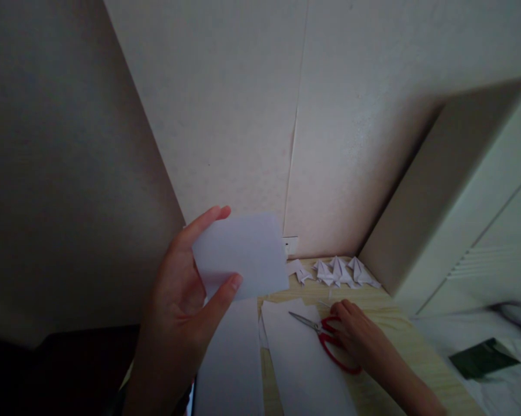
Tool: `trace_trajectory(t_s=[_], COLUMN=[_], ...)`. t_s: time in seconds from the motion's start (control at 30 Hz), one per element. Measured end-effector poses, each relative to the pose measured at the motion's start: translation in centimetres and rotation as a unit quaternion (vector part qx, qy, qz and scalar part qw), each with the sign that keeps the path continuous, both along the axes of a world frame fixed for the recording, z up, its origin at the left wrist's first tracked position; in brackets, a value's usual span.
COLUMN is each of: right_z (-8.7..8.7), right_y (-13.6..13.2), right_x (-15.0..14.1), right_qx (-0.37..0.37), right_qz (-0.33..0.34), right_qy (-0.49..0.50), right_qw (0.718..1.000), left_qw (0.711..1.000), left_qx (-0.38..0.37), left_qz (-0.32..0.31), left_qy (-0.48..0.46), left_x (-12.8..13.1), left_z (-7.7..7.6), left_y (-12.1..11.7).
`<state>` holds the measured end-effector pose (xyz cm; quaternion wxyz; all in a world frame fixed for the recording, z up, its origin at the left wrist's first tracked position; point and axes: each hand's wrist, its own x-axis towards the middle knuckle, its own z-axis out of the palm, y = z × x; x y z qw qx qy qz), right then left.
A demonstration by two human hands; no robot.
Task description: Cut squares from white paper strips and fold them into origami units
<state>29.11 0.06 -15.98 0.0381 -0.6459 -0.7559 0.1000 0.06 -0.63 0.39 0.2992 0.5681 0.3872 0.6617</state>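
My left hand [191,289] holds up a small rectangular piece of white paper [247,254], thumb in front and fingers behind it. To the right, my right hand [351,326] has its fingers closed at the upper red handle of a pair of scissors [323,332]. The scissors' blades point left, over a stack of white paper strips [304,364] on the table. Another white paper pile [232,358] lies below the raised piece, partly hidden by my left hand.
Several folded white paper figures [337,271] stand in a row along the back of the wooden table [386,323]. Behind them are a wall with a socket [290,245] and, at right, a white cabinet [472,202]. A dark green item [483,358] lies at the lower right.
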Motion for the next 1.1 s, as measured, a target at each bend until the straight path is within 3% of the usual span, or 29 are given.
trace_trajectory(t_s=[0.27, 0.53, 0.7, 0.83, 0.97, 1.1], right_z=[0.5, 0.0, 1.4, 3.3, 5.4, 8.7], right_y=[-1.3, -1.6, -1.8, -2.3, -2.3, -1.7], right_x=[0.2, 0.0, -0.1, -0.6, -1.6, -3.2], right_qx=[0.0, -0.007, -0.015, -0.04, -0.045, -0.006], right_qz=[0.019, -0.028, -0.064, -0.077, -0.069, -0.059], right_qy=[0.066, 0.141, 0.247, 0.399, 0.553, 0.652], right_qw=[0.998, 0.99, 0.967, 0.913, 0.829, 0.756], left_qw=[1.0, 1.0, 1.0, 1.0, 0.999, 0.998], left_qx=[-0.019, -0.02, -0.012, -0.003, -0.02, -0.05], left_qz=[0.007, -0.008, -0.012, -0.016, -0.023, -0.009], left_qy=[-0.01, 0.016, 0.018, 0.017, 0.019, 0.044], left_x=[0.2, -0.2, -0.2, -0.1, 0.3, 0.7], left_z=[-0.1, -0.4, -0.5, -0.7, -0.6, -0.3], left_y=[0.1, 0.3, 0.4, 0.4, 0.3, 0.0])
